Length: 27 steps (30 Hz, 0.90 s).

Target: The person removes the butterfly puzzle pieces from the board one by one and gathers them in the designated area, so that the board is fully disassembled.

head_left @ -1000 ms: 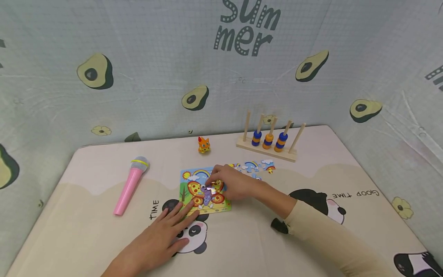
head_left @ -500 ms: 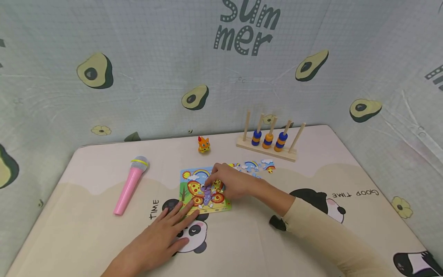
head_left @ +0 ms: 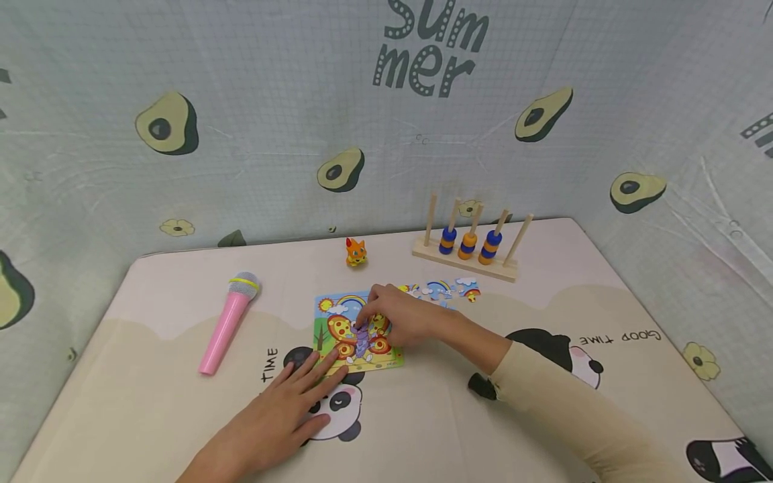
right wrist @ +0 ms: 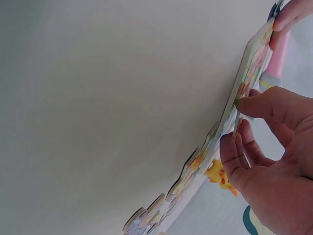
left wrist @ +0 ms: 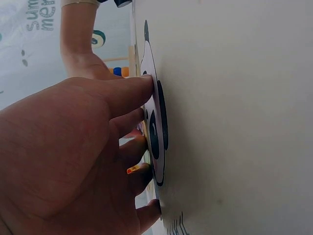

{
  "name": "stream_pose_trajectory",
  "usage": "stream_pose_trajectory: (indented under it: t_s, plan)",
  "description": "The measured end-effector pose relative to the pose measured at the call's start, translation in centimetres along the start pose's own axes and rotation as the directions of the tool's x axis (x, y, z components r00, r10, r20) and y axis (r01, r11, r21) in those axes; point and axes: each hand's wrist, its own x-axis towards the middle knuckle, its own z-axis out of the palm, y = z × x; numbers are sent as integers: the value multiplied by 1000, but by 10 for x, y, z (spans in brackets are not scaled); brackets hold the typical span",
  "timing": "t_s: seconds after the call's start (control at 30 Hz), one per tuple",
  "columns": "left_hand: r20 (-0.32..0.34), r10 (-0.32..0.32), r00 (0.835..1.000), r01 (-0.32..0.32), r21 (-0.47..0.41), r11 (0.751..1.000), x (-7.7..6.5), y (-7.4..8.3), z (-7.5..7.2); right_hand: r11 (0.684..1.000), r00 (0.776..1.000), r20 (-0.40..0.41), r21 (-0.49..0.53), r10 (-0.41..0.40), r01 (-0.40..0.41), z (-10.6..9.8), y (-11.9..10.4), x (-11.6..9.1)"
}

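Note:
A butterfly jigsaw board (head_left: pixel 345 300) lies flat on the table in the head view. My left hand (head_left: pixel 284 412) rests with spread, straight fingers, their tips on the board's near-left corner. Over the board's right side, my right hand (head_left: pixel 401 315) reaches down with curled fingers. In the right wrist view its thumb and fingers pinch a thin puzzle piece (right wrist: pixel 237 123) against the board. That piece is mostly hidden by the hand in the head view. Several loose puzzle pieces (head_left: pixel 439 290) lie just beyond the right hand.
A pink toy microphone (head_left: pixel 226 325) lies to the left. Behind the board stands a small orange toy animal (head_left: pixel 356 253). At the back right is a wooden peg rack (head_left: pixel 465 260) with blue and orange beads. A patterned cloth wall (head_left: pixel 260 188) borders the table.
The right hand shifts very slightly left over the board, its fingers still at the butterfly's head. The left hand stays where it was.

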Motion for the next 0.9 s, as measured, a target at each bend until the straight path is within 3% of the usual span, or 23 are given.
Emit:
stream_pose_trajectory:
  t_s: [0.43,0.9]
  plan:
    - [12,0,1000,0,-7,1000,1,0,1,997,999,7,69,38,-38,-3,1,-2]
    - [-13,23,1000,-23,10,1000,0,-1,-1,991,1000,-17,136,18,-16,-5,18,-13]
